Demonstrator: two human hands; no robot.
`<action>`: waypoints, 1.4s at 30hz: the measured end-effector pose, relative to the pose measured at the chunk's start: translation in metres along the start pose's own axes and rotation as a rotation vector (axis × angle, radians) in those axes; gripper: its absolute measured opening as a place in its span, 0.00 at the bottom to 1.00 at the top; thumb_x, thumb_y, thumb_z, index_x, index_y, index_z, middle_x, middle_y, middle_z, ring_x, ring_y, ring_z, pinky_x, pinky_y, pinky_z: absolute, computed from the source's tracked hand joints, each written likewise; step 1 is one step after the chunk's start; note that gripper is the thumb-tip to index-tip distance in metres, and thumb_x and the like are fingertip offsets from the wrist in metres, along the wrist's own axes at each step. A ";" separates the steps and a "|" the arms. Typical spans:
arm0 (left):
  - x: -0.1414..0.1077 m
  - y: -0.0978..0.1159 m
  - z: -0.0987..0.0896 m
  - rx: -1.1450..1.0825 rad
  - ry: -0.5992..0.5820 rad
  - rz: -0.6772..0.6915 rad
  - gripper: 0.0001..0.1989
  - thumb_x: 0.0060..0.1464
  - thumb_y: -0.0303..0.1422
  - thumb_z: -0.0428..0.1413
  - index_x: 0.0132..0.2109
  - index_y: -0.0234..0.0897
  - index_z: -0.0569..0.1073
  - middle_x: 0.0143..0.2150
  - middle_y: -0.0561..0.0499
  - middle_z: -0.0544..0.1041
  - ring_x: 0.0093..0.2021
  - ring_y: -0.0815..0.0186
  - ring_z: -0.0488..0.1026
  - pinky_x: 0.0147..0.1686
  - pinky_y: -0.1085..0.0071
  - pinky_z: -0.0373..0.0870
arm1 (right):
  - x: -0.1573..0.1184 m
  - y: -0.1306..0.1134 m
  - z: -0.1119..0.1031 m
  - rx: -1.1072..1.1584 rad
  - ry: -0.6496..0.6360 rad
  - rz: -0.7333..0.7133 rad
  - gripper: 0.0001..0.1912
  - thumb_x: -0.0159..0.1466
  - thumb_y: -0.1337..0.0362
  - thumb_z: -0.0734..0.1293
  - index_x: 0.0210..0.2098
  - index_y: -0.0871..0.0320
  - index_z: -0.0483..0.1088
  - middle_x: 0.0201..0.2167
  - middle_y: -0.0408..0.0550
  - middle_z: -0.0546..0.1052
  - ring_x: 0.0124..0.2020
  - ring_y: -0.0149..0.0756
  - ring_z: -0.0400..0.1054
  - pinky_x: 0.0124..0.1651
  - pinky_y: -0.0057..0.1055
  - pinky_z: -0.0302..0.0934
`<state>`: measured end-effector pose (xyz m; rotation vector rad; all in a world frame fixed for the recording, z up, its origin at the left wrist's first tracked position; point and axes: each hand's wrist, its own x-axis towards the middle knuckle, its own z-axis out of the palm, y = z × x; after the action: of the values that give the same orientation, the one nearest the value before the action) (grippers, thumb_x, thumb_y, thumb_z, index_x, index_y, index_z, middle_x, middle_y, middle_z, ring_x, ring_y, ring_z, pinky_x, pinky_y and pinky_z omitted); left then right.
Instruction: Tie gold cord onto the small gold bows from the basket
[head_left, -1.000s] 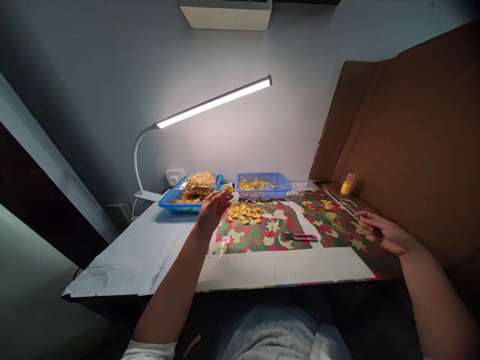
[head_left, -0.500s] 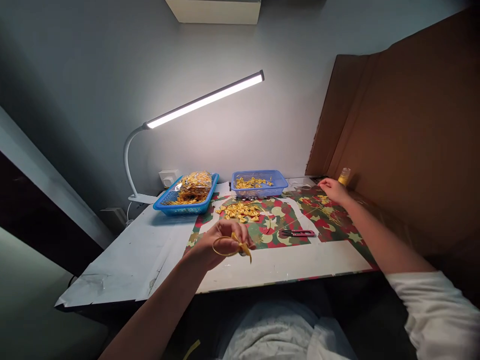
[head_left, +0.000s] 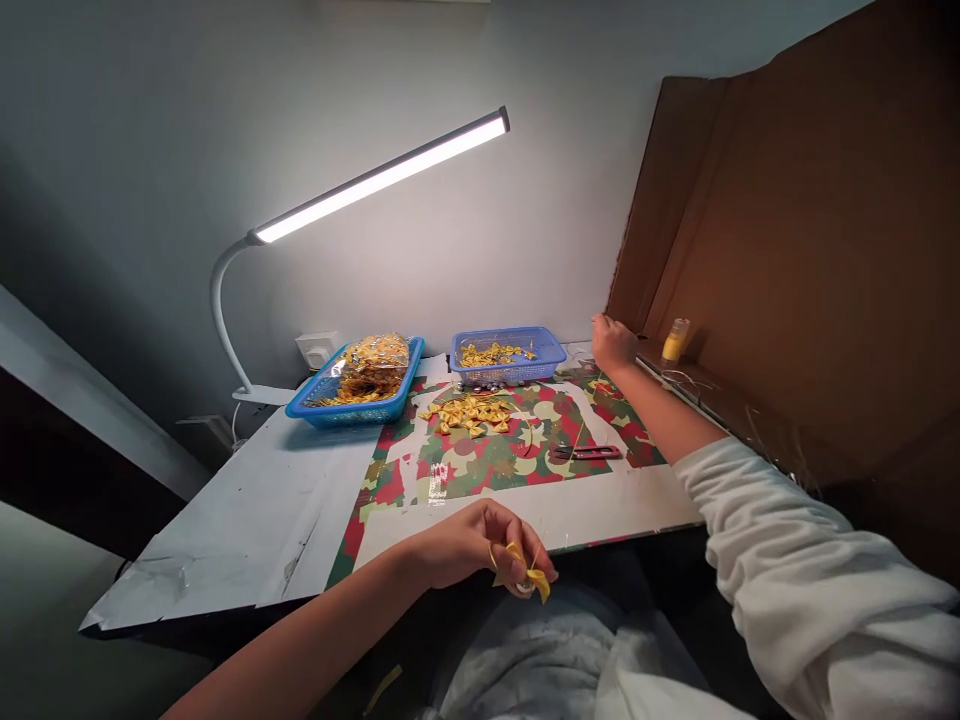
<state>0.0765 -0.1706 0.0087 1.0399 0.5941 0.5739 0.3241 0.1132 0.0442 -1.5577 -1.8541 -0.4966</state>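
In my left hand [head_left: 487,550], at the table's front edge, a small yellow ribbon bow [head_left: 538,582] is pinched, with a shiny round bit beside it. A thin thread [head_left: 577,436] runs from near this bow up towards my right hand [head_left: 615,344]. That hand is closed at the far right of the table, and the thread appears to end in its fingers. A heap of yellow bows [head_left: 471,414] lies on the patterned sheet [head_left: 480,478]. Pink-handled thread snips [head_left: 589,453] rest to its right.
A blue basket [head_left: 352,410] holds gold ribbon pieces and a clear bag. Behind the heap stands a purple-blue basket [head_left: 510,372] with more bows. A lit lamp [head_left: 382,180] arches over the left. Cardboard [head_left: 787,220] walls the right side, near a small yellow-filled bottle [head_left: 676,341].
My left hand has come down and nearer my lap with the bow. The right hand has moved leftward and a little up, its fingers now curled into a fist. The view has shifted slightly.
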 end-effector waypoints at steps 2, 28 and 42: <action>0.003 -0.001 0.000 -0.028 0.038 0.024 0.16 0.32 0.34 0.71 0.20 0.32 0.70 0.26 0.50 0.75 0.25 0.69 0.72 0.28 0.72 0.67 | 0.002 -0.009 0.000 0.052 0.023 0.022 0.16 0.66 0.70 0.53 0.44 0.62 0.71 0.39 0.58 0.78 0.38 0.43 0.67 0.33 0.32 0.47; 0.074 0.041 -0.057 -0.183 0.885 0.386 0.12 0.30 0.34 0.66 0.25 0.36 0.73 0.24 0.53 0.74 0.30 0.68 0.73 0.27 0.75 0.57 | -0.151 -0.123 -0.052 1.097 -0.147 -0.024 0.10 0.61 0.61 0.64 0.27 0.58 0.72 0.20 0.43 0.72 0.21 0.30 0.62 0.26 0.28 0.57; 0.075 0.037 -0.061 -0.166 0.868 0.383 0.12 0.31 0.35 0.67 0.25 0.37 0.74 0.24 0.53 0.75 0.31 0.66 0.75 0.29 0.74 0.60 | -0.155 -0.122 -0.049 1.077 -0.133 -0.036 0.10 0.62 0.61 0.63 0.27 0.57 0.71 0.19 0.42 0.70 0.21 0.30 0.62 0.26 0.28 0.56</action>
<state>0.0811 -0.0672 0.0058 0.7142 1.0853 1.4176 0.2298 -0.0572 -0.0131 -0.8116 -1.7478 0.5531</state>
